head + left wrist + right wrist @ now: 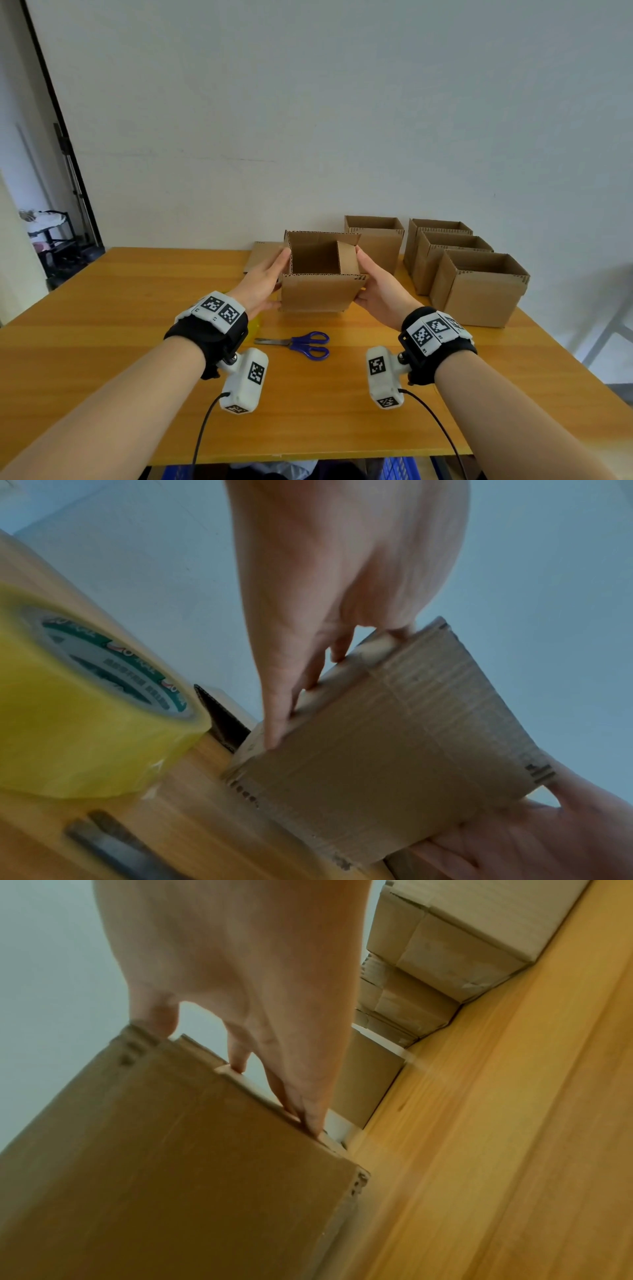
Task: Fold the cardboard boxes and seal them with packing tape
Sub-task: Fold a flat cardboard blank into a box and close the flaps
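An open-topped brown cardboard box (320, 293) (394, 737) (171, 1164) sits between my hands at the table's middle, and I cannot tell whether it touches the table. My left hand (265, 279) (308, 588) lies flat on its left side with straight fingers, thumb low at the front edge. My right hand (378, 287) (240, 974) presses the right side the same way. A small flap (347, 257) on the right leans inward. A yellowish tape roll (85, 723) (255, 325) sits under my left wrist, mostly hidden in the head view.
Blue-handled scissors (301, 344) lie on the wooden table (137, 308) just in front of the box. A flat cardboard sheet (263, 257) lies behind my left hand. Several folded open boxes (479, 291) (445, 947) stand along the right side and back.
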